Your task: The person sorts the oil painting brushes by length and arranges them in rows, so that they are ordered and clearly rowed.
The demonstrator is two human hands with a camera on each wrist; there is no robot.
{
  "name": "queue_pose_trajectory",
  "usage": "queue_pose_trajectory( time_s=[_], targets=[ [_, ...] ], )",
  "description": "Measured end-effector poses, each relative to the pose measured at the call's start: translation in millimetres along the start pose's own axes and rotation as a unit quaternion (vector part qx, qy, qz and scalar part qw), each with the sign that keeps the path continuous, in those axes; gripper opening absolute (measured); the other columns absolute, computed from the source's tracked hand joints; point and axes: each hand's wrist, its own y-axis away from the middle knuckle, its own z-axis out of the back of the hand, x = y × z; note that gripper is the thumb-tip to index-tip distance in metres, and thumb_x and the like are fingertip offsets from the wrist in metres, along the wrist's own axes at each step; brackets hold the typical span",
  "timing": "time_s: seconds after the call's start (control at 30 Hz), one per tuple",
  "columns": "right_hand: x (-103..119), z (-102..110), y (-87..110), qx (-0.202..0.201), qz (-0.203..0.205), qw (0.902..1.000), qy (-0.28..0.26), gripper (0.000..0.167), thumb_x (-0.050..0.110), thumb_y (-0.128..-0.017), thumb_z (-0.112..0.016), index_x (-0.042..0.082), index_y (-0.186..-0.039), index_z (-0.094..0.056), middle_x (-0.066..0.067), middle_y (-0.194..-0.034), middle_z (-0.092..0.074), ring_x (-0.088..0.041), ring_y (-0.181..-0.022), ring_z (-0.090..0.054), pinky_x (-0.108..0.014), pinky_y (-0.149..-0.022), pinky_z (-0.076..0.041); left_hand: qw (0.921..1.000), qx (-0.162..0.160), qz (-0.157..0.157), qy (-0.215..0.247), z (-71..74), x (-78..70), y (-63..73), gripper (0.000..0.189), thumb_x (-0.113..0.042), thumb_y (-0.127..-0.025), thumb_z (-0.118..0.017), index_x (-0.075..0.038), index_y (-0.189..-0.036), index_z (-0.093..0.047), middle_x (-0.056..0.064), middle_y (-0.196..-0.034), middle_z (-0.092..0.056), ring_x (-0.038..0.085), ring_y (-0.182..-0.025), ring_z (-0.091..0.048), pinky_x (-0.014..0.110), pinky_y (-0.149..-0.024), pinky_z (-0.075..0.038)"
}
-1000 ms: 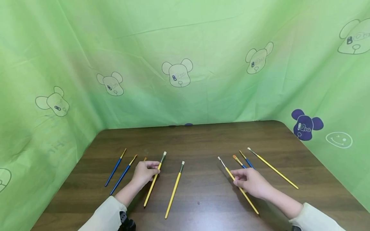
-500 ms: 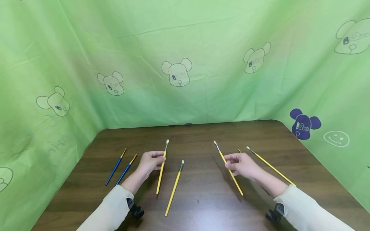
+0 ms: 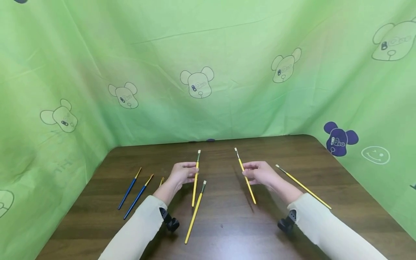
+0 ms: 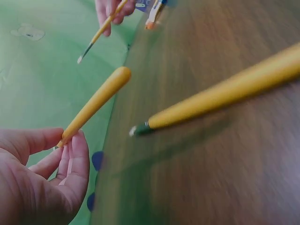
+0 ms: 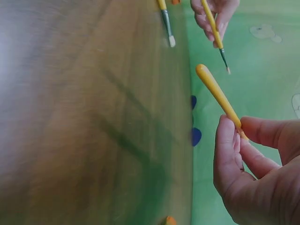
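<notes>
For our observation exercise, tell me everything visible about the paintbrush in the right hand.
The paintbrush has a slim, smooth yellow handle with a rounded butt, a silvery, metal-looking ferrule and short pale bristles. The right hand pinches its handle; nothing else visibly touches it. It slants, bristles pointing away from the person and slightly left, butt toward them, and appears raised above the brown wood-grained table.

Brown table (image 3: 240,231), two blue brushes (image 3: 138,196) lying left, part-hidden brush (image 3: 161,181) beside, yellow brush (image 3: 195,213) centre, slanted brush (image 3: 304,187) right!

green cloth (image 3: 240,112) with bear heads (image 3: 200,86) and smiley face (image 3: 375,155), behind and beside brown table (image 3: 227,234)
</notes>
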Motion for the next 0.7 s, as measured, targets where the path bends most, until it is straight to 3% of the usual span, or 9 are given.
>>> queue_pose_trajectory(
  time_s=[0.13,0.37,0.7],
  targets=[
    [5,-4,-13.7,-0.003,-0.007,0.9999,-0.011,0.045,0.000,-0.094,-0.057,-0.015,-0.135,-0.044,-0.034,-0.127,-0.052,-0.044,-0.115,-0.054,-0.040,-0.082,-0.056,1.0000,0.003,0.006,0.003,-14.4,-6.6,-7.2,0.031,0.004,-0.088,-0.066,0.004,-0.119,-0.065,0.024,-0.109,-0.067,0.028,-0.091,-0.068,0.029,-0.066,-0.058],
    [10,-7,-35.5,-0.006,-0.037,0.9987,-0.036,0.047,-0.001,-0.095,-0.056,-0.013,-0.137,-0.042,-0.034,-0.132,-0.048,-0.045,-0.122,-0.049,-0.037,-0.084,-0.055,1.0000,-0.001,0.005,0.006,-36.8,-13.2,-22.0,0.030,0.004,-0.087,-0.068,0.002,-0.117,-0.067,0.015,-0.097,-0.071,0.017,-0.076,-0.066,0.029,-0.067,-0.058],
    [11,-14,-59.0,-0.031,-0.059,0.9962,-0.056,0.045,-0.001,-0.094,-0.058,-0.010,-0.136,-0.046,-0.031,-0.129,-0.054,-0.039,-0.111,-0.058,-0.031,-0.075,-0.057,0.9994,-0.008,0.012,0.032,-64.2,-12.3,-44.8,0.028,0.002,-0.086,-0.070,0.001,-0.113,-0.069,0.009,-0.093,-0.071,0.014,-0.074,-0.063,0.029,-0.067,-0.058]
  ],
)
